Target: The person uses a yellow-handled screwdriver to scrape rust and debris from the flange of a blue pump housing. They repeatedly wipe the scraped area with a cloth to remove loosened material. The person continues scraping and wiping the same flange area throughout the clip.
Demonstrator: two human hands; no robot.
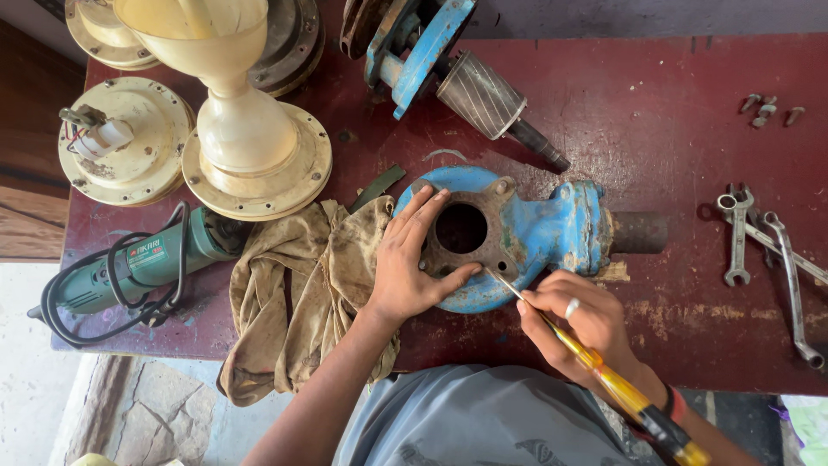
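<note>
our left hand [405, 272] lies flat, fingers spread, on the blue pump casing [535, 237] mid-table, pinning it steady; our right hand [573, 324] clenches a yellow screwdriver [604, 371] pencil-like, its tip at the rusty flange [461, 229] edge for fine control.

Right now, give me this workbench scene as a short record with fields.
surface: dark red bench
left hand: flat on the blue pump housing, fingers beside its round opening
right hand: holds a yellow-handled screwdriver, tip at the housing's rusty flange
left of housing: dirty rag, green angle grinder
right side: spanners
back: cream fan parts, rotor
</note>
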